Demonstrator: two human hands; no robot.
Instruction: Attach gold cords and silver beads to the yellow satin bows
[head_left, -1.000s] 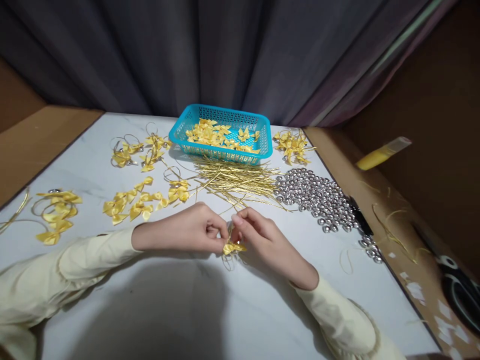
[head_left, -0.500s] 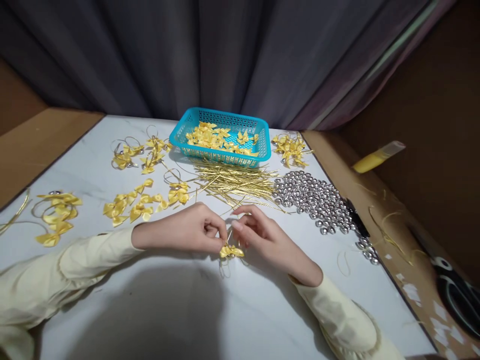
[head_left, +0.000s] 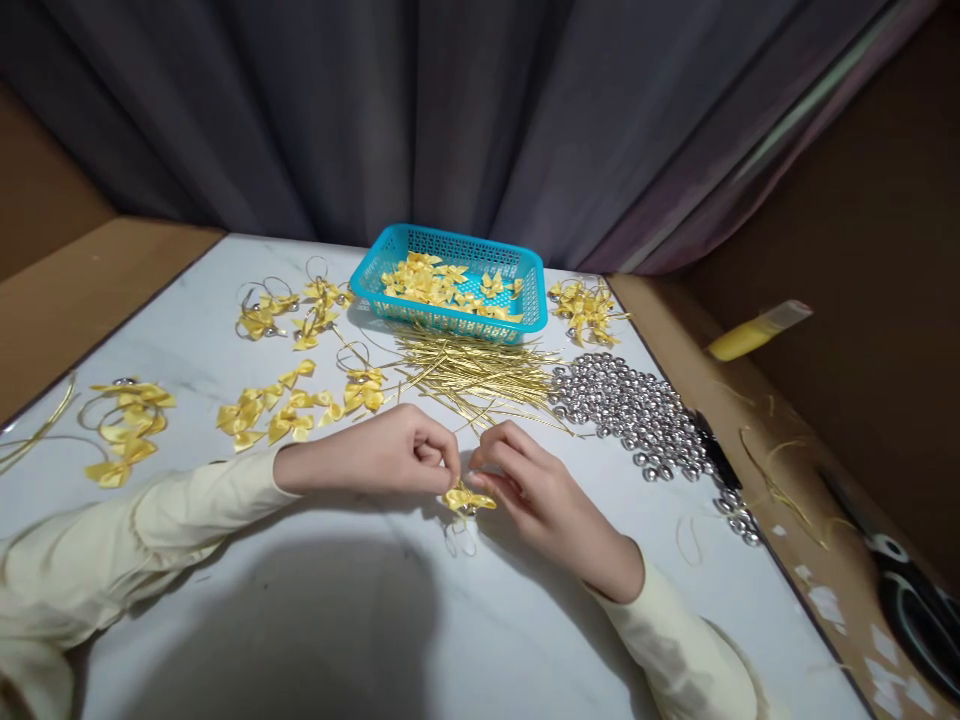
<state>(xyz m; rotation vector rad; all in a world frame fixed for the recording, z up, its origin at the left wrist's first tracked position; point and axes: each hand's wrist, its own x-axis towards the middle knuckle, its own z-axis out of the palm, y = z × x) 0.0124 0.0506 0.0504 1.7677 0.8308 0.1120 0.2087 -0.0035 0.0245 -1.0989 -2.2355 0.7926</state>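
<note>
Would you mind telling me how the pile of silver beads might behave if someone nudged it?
The silver beads look round and glossy, so they would probably roll and scatter. They lie loose near the table's right edge, so some might drop off.

On the table (head_left: 315, 620), the basket (head_left: 457, 285) sits at the back, cords (head_left: 480, 375) before it, beads (head_left: 637, 410) to their right, and both hands (head_left: 390, 462) (head_left: 536, 490) nearest, meeting at a bow (head_left: 466, 497).

The scene is dimly lit from above and behind the wearer. A broad soft shadow is cast on the white marble-look tabletop (head_left: 525, 620) toward 6 o'clock. Faint glints are seen on the heap of silver metal beads (head_left: 630, 405). Edges are bent by wide-angle distortion; corners are darkened and slightly soft.
</note>
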